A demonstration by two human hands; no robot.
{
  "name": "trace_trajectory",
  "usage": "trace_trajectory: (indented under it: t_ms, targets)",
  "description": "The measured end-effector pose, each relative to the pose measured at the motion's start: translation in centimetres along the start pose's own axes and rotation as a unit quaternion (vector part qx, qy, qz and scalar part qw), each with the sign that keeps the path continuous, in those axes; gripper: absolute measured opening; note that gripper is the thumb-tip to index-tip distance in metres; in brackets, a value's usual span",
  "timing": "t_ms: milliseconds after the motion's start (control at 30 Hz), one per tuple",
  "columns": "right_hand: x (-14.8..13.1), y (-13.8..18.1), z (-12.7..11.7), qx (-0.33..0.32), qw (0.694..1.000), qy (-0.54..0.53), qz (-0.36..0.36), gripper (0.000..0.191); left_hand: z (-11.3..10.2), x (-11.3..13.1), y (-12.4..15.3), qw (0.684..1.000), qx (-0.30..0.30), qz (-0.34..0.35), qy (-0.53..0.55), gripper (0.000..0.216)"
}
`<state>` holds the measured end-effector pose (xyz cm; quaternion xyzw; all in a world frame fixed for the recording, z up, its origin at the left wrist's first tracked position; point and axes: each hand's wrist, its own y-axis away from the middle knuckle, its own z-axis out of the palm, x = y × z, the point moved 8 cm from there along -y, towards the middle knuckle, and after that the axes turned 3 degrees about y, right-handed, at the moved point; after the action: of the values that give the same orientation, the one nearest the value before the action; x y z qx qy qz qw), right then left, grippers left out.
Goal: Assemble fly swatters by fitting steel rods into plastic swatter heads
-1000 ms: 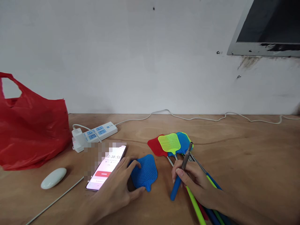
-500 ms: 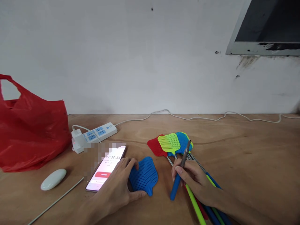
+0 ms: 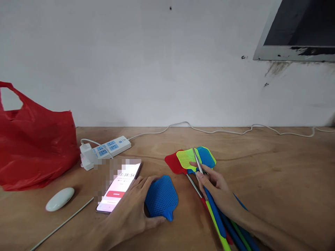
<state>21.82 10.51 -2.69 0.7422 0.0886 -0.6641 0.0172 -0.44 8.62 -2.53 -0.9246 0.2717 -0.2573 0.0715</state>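
My left hand (image 3: 140,204) is closed around the left side of a loose blue fly swatter head (image 3: 163,197), which lies low over the table; its short neck points toward me. The thumb is at the lower edge. My right hand (image 3: 214,184) pinches a telescopic fly swatter handle (image 3: 215,212) with a blue grip and a metal rod, whose bare end points up and away. Beneath that hand lies a bundle of fly swatters: a red head (image 3: 174,164), a yellow-green head (image 3: 185,158) and a blue head (image 3: 205,158), with handles fanned toward me. My wrist covers part of them.
A lit phone (image 3: 123,188) lies beside my left hand. Farther left are a white mouse-shaped object (image 3: 60,199), a red plastic bag (image 3: 39,146) and a white power strip (image 3: 115,148) with a plugged-in charger. A white cable (image 3: 220,131) runs along the wall.
The handle in my right hand has swung from leaning right to leaning left, its grip now down along the bundle. My left hand and the blue head have barely shifted.
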Motion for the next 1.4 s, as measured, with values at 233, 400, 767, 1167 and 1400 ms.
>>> trace_trajectory:
  t_ms: [233,400,767,1167,1400]
  targets:
    - [0.5,-0.2,0.2,-0.011,1.000,-0.006,0.019,0.074,-1.0,0.8,-0.2,0.999,0.031,0.021,-0.010,0.082]
    - [0.5,0.6,1.8,-0.128,0.990,0.005,0.049,0.056,-1.6,0.0,-0.3,0.998,0.049,-0.028,0.008,0.069]
    - [-0.1,2.5,3.6,-0.273,0.959,0.014,0.076,0.056,-2.1,-0.7,-0.4,0.993,0.062,-0.089,0.039,0.058]
    - [-0.4,2.6,3.5,-0.283,0.957,0.022,0.066,0.050,-2.1,-0.4,-0.5,0.994,0.066,-0.077,0.041,0.054]
    - [0.1,2.6,3.4,-0.282,0.955,0.039,0.079,0.047,-2.0,-1.3,-0.5,0.989,0.078,-0.096,0.078,0.065]
